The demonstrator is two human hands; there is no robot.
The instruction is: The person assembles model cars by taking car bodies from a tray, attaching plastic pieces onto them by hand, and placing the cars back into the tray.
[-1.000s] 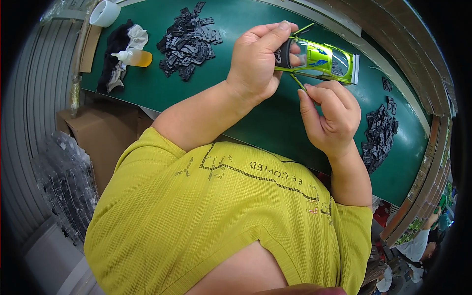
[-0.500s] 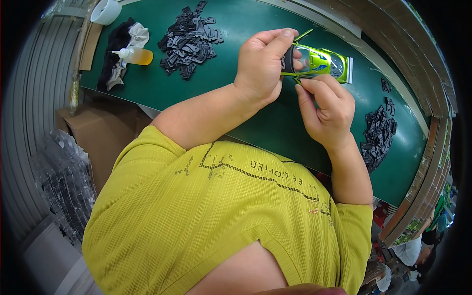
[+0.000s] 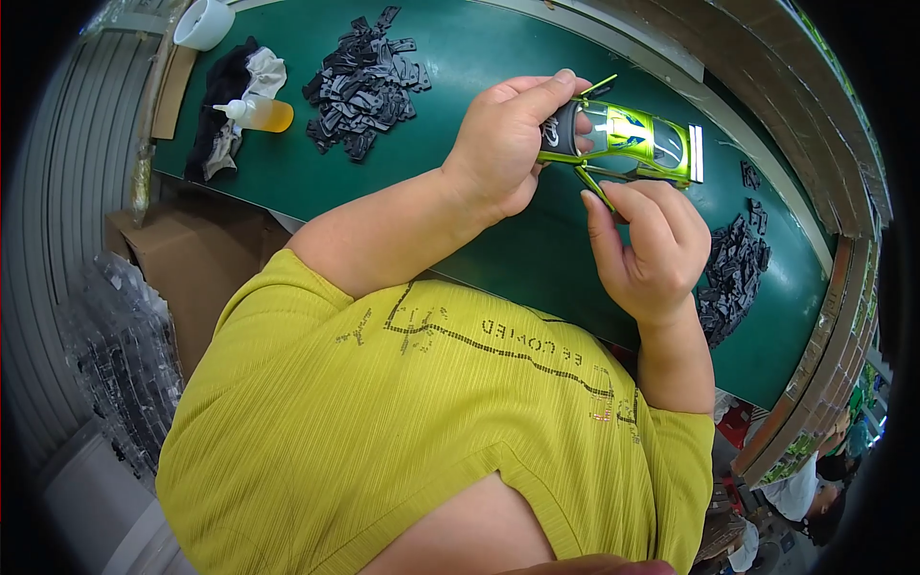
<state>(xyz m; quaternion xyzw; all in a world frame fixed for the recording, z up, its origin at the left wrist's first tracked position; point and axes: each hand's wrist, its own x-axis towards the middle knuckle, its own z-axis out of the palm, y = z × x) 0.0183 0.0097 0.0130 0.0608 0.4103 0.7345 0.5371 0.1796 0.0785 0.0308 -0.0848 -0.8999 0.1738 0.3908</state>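
Note:
A lime-green toy car (image 3: 628, 134) with a black hood, blue roof markings and a pale rear spoiler is held above the green table. My left hand (image 3: 513, 139) is closed round its front end, thumb on top; some fingers show through the body from beneath. Both side doors stand swung outward. At the near side, my right hand (image 3: 652, 244) pinches the tip of the opened door (image 3: 596, 187) between thumb and forefinger. The far door (image 3: 600, 84) juts out beyond my left thumb. The car's underside is hidden.
A heap of small black plastic parts (image 3: 362, 91) lies left on the table (image 3: 450, 48); another heap (image 3: 733, 278) lies right. A bottle of amber liquid (image 3: 264, 114) rests by dark and white cloths (image 3: 216, 115). A white roll (image 3: 203, 24) stands at the far left corner.
The near door has swung further outward with my right hand, which moved toward me and slightly right. The car has shifted a little right and toward me.

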